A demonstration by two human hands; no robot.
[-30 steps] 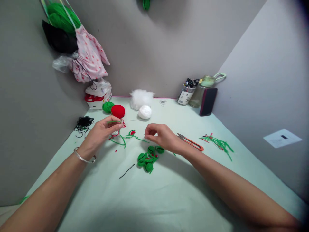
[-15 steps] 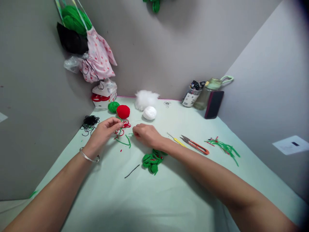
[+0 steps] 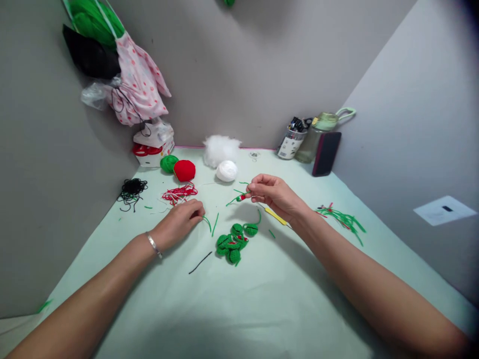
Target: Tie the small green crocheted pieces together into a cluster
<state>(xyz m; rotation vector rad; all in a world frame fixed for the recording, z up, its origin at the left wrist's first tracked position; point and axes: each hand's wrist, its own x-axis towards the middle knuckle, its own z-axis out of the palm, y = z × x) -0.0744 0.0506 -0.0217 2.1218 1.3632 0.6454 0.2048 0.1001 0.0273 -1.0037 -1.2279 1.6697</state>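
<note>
- Green-and-red crocheted piece point(image 3: 241, 198), small, with loose yarn ends, held up over the middle of the tabletop point(image 3: 232, 309), on the side toward its far edge.
- Right hand point(image 3: 275, 193): thumb and fingers pinch that piece; a yellow-handled crochet hook point(image 3: 276, 216) lies beneath the wrist.
- Left hand point(image 3: 181, 222): low over the tabletop's left half, fingers curled at a green strand point(image 3: 206, 223); I cannot tell whether they grip it.
- Apparently done: a cluster of rounded green pieces point(image 3: 232, 243), some dark-lined, near the tabletop's centre.
- Apparently unfinished: the held piece, its ends hanging free, and one clustered piece point(image 3: 250, 229) with a long tail.
- Toward the right edge: a heap of green and red yarn lengths point(image 3: 342, 223).
</note>
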